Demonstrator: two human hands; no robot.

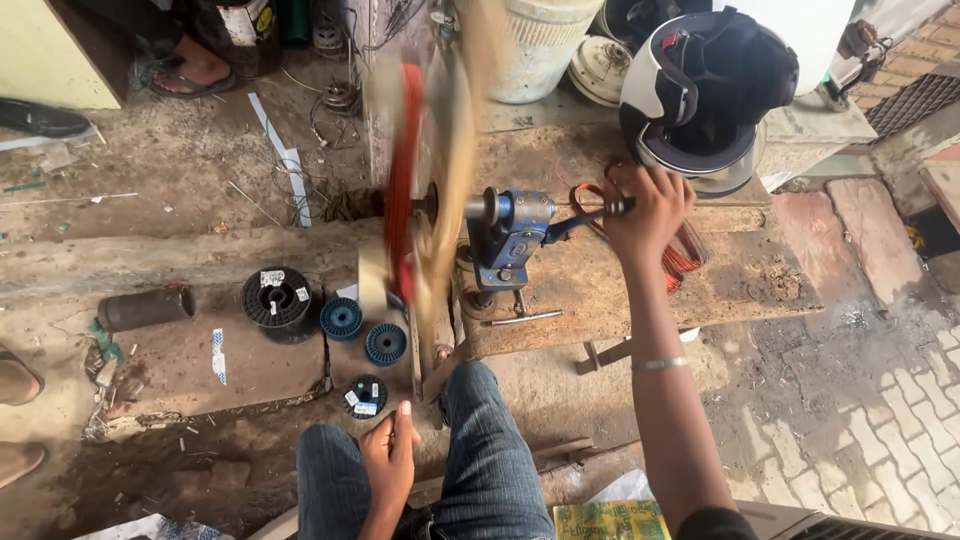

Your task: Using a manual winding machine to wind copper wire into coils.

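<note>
My right hand (648,212) is closed on the crank handle (612,208) of a blue hand winding machine (508,235) bolted to a worn wooden bench (620,285). On the machine's left side a wooden former wound with red copper wire (403,170) is blurred from spinning. My left hand (388,462) rests down near my knee, fingers pinched together; a thin wire in them is too fine to make out. Finished red wire coils (685,255) lie on the bench just behind my right wrist.
A black and white helmet (705,90) sits at the bench's back right. Black and blue empty spools (275,298) lie on the dirt floor at left beside a dark pipe (147,308). A white bucket (540,45) stands behind. Another person's sandalled foot (190,72) is at top left.
</note>
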